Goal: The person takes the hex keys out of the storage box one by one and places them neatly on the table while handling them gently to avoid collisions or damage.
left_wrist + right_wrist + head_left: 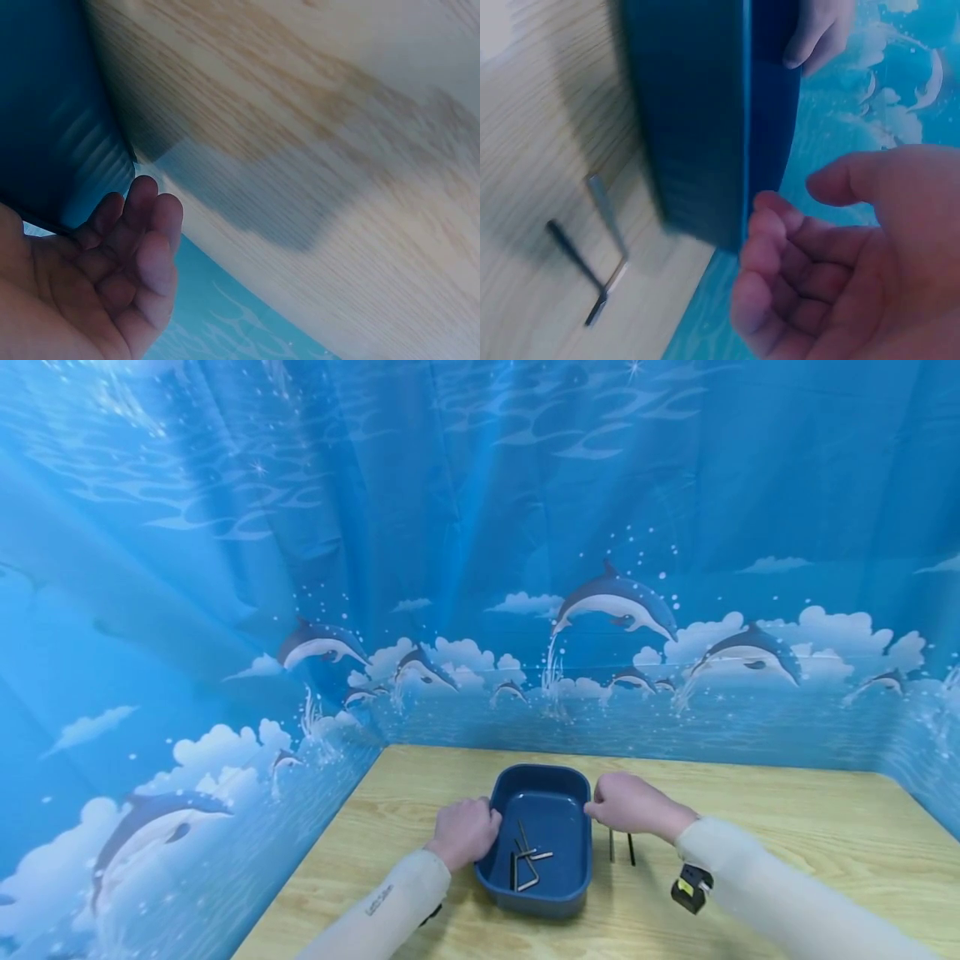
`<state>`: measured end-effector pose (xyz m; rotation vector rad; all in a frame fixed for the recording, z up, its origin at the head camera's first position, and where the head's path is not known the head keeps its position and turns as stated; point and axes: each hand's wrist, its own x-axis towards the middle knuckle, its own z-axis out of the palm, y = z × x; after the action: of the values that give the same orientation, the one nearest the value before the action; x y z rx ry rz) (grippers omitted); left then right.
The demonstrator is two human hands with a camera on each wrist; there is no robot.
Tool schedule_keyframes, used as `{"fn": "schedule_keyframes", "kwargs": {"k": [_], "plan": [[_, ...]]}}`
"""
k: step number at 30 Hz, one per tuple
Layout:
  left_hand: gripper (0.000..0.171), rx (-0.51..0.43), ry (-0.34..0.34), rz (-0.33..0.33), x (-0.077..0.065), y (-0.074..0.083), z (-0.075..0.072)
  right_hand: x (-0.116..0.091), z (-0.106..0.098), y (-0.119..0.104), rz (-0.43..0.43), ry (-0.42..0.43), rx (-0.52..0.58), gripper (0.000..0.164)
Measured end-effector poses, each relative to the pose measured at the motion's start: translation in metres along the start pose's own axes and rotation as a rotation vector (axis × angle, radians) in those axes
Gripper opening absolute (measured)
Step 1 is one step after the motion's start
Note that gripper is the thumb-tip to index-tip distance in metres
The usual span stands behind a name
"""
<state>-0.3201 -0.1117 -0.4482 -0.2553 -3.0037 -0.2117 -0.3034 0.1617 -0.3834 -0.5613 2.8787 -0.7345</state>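
A blue plastic bin [551,906] stands on the table. My left hand [467,831] holds its left rim, and the right wrist view shows that thumb [802,52] over the inner side. In the left wrist view the left fingers [142,217] bend beside the bin's outer wall [52,112]. At the right rim is my right hand [633,803], its fingers [761,255] loosely bent against the edge and its thumb [840,180] apart from them. Several L-shaped hex keys [528,885] lie inside the bin, towards its near end.
A silver hex key [607,214] and a black hex key [574,255] lie on the wooden table [787,868], right of the bin. A blue dolphin-printed curtain [480,568] surrounds the table's back and sides. Each wrist carries a small camera, the right one [690,889] plainly seen.
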Motion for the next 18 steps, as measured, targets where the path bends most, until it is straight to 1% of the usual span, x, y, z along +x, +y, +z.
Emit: {"fn": "schedule_keyframes", "kwargs": {"k": [8,12,16,18], "plan": [[0.036,-0.002,-0.006,-0.019,0.001,-0.002,0.002,0.015,0.007,-0.026,-0.063,-0.114,-0.076,0.051],[0.036,-0.007,-0.011,-0.014,0.001,-0.002,0.001,0.024,0.012,-0.039,-0.101,-0.153,-0.143,0.052],[0.036,-0.015,-0.016,-0.005,0.001,-0.002,0.0,0.035,0.019,-0.05,-0.131,-0.207,-0.232,0.043],[0.036,-0.013,-0.017,-0.001,0.001,-0.001,0.001,0.04,0.023,-0.055,-0.148,-0.23,-0.282,0.035]]}}
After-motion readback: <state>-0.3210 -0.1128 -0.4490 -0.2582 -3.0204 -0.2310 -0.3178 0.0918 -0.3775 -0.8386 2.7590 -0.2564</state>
